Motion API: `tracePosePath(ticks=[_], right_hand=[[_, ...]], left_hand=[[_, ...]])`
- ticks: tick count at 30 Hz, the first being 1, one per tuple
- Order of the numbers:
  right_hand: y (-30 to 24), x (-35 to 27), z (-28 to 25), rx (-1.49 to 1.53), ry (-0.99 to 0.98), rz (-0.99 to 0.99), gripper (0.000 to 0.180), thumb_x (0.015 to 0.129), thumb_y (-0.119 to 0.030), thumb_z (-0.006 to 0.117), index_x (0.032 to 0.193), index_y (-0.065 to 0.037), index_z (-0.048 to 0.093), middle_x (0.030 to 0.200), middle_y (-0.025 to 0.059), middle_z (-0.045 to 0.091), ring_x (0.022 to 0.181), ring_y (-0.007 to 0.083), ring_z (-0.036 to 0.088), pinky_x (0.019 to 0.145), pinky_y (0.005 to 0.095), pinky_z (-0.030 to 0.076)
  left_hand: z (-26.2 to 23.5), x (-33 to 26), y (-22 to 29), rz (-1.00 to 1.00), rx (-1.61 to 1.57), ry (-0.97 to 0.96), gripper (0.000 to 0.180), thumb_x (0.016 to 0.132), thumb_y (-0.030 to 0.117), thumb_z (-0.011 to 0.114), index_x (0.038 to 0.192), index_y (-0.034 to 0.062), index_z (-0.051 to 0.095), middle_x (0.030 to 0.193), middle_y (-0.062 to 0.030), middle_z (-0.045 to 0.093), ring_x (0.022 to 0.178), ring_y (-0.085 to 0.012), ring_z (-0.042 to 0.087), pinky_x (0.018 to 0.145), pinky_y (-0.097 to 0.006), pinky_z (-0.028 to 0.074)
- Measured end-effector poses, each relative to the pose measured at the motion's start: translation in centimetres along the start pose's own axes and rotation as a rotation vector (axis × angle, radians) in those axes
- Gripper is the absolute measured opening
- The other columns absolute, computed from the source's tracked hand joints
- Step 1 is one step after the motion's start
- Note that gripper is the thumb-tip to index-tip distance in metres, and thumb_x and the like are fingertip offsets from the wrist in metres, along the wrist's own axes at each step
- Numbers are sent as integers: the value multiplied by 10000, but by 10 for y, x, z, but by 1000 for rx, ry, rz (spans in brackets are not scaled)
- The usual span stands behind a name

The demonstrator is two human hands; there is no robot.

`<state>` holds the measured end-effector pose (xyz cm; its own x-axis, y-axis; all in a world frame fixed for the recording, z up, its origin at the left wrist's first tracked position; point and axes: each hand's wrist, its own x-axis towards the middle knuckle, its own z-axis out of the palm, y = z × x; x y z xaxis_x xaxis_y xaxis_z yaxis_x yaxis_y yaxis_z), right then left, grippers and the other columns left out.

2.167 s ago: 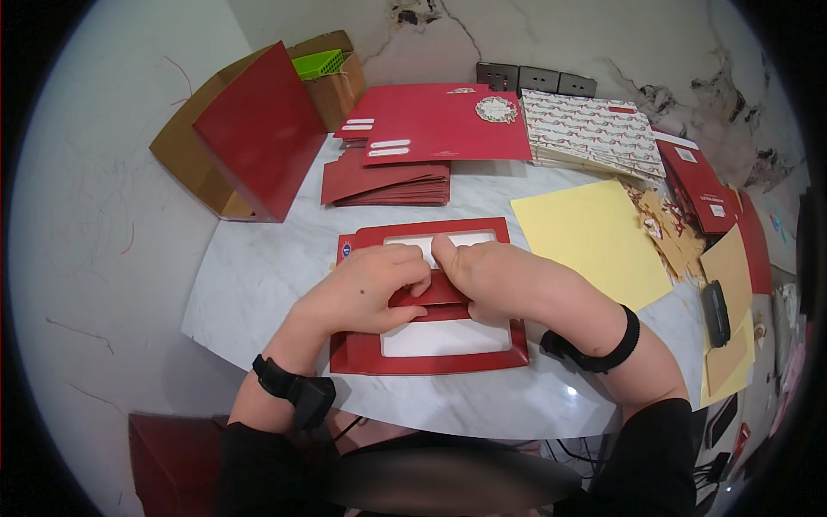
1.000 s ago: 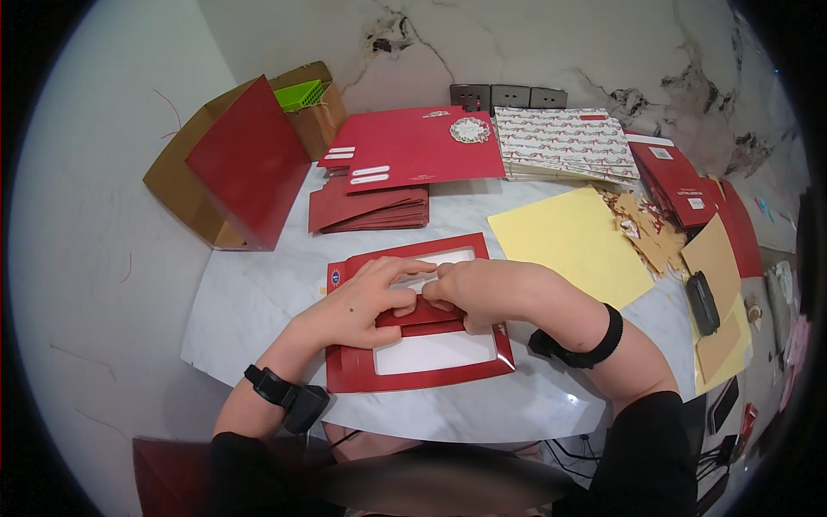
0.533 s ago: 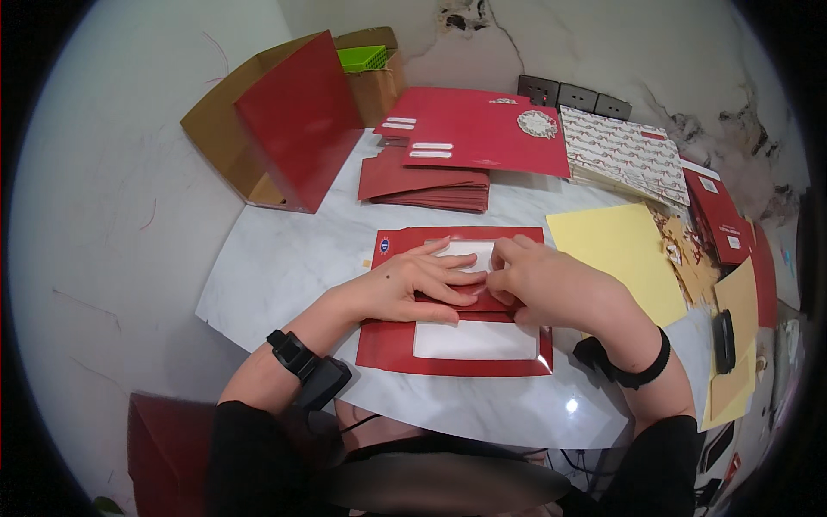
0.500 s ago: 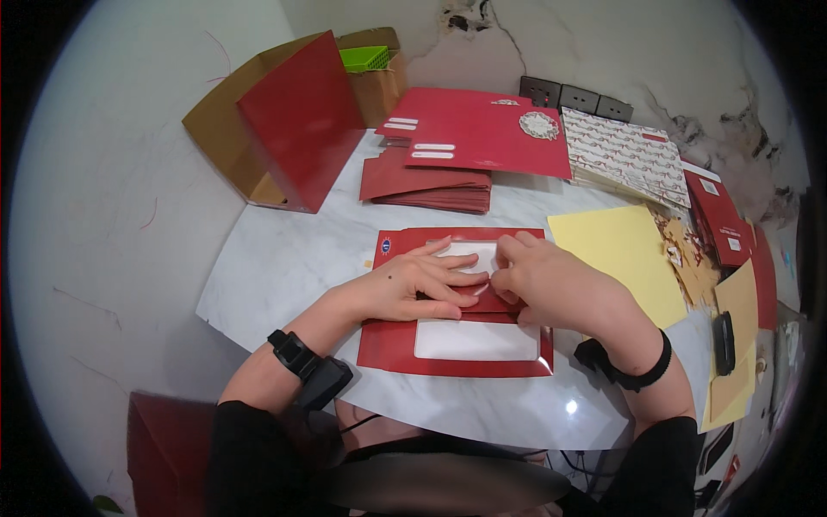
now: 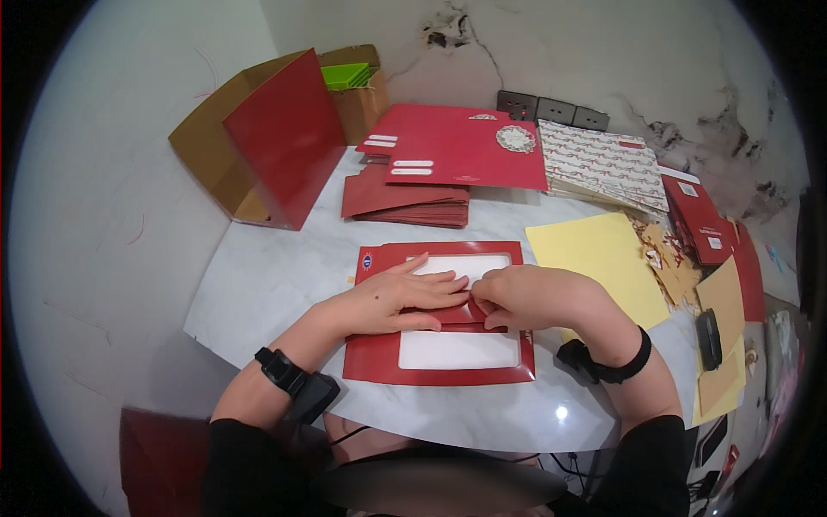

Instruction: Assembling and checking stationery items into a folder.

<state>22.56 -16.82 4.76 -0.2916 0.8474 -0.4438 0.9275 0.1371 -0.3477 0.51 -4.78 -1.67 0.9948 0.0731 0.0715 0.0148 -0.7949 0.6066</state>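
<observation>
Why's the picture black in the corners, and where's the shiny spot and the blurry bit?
Head view: the wide fisheye lens leaves black, rounded corners; same view: white glare shines on the pale table near its front edge; same view: a dark smudge blurs the bottom middle, while the left hand, right hand and red folder look fairly sharp.

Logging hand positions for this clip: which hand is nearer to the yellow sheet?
Right. The right hand is curled over the red windowed piece, close to the left of the yellow sheet; the left hand spreads across that piece, farther left.
</observation>
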Motion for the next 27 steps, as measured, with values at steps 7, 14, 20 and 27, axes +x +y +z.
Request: tracePosePath(ticks=[7,14,20,27], right_hand=[[0,2,-7,70,-76,48,177,862,-159,737,904,-35,617,960,134,647,899,278,654,763,385,516],[14,-7,-4,-39,182,-190,245,775,-106,759,957,-41,608,1023,126,583,965,306,641,798,403,527],[-2,13,19,-286,259,-187,565,691,-146,764,1190,11,551,940,160,668,889,329,667,843,393,503],[-7,17,23,-316,186,-150,556,706,-73,714,1231,6,547,951,166,667,897,327,668,852,417,499]], left_hand=[[-2,1,3,-29,93,-49,485,965,368,601,1421,213,544,1511,-26,471,1442,-216,374,1230,-536,164],[-9,-1,8,93,92,146,468,851,247,704,1300,123,658,1357,-125,591,1261,-285,541,1114,-464,355],[-18,-2,23,-34,198,145,547,695,191,719,1215,40,643,1084,-143,628,1012,-315,616,903,-414,488],[-15,4,37,-107,281,65,508,728,83,667,1218,10,556,1054,-206,652,1022,-370,621,927,-435,497]])
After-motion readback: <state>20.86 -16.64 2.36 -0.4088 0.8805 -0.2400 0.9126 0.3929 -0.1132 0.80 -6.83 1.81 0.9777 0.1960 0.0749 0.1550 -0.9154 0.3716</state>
